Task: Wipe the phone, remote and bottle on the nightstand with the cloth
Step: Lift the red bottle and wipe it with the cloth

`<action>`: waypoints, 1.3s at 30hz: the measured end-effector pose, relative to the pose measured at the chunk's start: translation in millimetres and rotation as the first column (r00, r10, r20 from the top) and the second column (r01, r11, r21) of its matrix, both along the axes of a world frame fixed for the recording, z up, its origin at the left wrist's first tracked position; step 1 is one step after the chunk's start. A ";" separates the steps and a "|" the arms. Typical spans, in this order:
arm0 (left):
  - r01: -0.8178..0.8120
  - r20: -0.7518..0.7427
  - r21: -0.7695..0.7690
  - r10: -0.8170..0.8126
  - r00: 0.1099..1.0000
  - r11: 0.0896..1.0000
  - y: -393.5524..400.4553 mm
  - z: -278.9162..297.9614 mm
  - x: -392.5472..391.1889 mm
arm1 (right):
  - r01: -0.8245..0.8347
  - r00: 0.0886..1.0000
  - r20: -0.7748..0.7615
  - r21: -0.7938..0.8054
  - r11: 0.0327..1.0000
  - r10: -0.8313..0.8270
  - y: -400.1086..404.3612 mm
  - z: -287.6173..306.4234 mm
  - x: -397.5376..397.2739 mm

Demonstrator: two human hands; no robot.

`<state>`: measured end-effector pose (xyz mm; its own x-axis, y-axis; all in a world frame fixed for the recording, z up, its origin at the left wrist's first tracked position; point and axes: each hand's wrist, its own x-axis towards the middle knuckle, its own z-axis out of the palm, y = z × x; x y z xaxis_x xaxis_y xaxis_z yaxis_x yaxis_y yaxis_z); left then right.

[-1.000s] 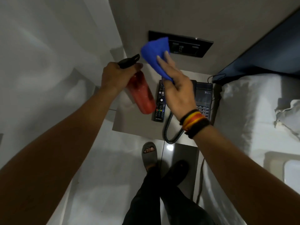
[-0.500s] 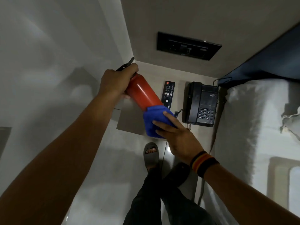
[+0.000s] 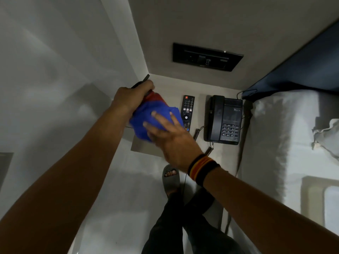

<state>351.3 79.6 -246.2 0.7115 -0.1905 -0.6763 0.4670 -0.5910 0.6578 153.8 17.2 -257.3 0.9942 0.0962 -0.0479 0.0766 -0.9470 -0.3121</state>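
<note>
My left hand [image 3: 132,96] grips the black-capped top of the red bottle [image 3: 156,97], held tilted above the nightstand [image 3: 146,146]. The blue cloth [image 3: 146,121] is wrapped around most of the bottle's body, hiding it, and my right hand [image 3: 168,136] presses the cloth against it. The black remote [image 3: 187,109] lies on the nightstand just right of the cloth, its lower end partly covered by my fingers. The black corded phone [image 3: 224,120] sits further right, handset on its cradle.
A black switch panel [image 3: 207,56] is on the wall above the nightstand. The bed with white linen [image 3: 275,134] borders the nightstand on the right. White walls close in on the left. My legs and a grey slipper [image 3: 170,177] are on the floor below.
My right hand has slid the cloth up the bottle from its lower end toward the cap. The bottle stays held in my left hand.
</note>
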 end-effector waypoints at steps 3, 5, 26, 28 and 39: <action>0.047 0.061 -0.004 -0.047 0.997 0.999 -8.2 7.0 -5.4 | -0.184 0.975 -0.167 -0.214 0.959 0.149 13.1 -15.2 -22.5; 0.052 0.108 -0.024 -0.049 0.993 0.998 -13.9 9.2 -5.3 | -0.117 0.958 -0.281 -0.190 0.975 0.060 15.2 -19.6 -42.7; 0.511 0.240 -0.156 -0.469 0.850 0.845 18.7 18.4 17.0 | 0.454 0.877 -0.315 0.302 0.838 -0.362 -54.7 -36.8 -60.0; 0.492 0.260 -0.160 -0.444 0.858 0.856 18.6 13.5 18.7 | 0.647 0.758 -0.394 0.358 0.673 -0.520 -59.0 -40.2 -79.8; 0.390 0.426 -0.002 -0.353 0.833 0.921 -0.4 -47.1 -0.4 | 0.770 0.386 -0.628 0.622 -0.138 -0.676 -58.9 -10.3 -80.6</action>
<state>350.9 79.3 -293.4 0.7832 -0.5395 -0.3090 -0.0988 -0.5987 0.7948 73.2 -41.7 -267.6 0.4823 -0.6508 -0.5864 -0.5417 0.3045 -0.7835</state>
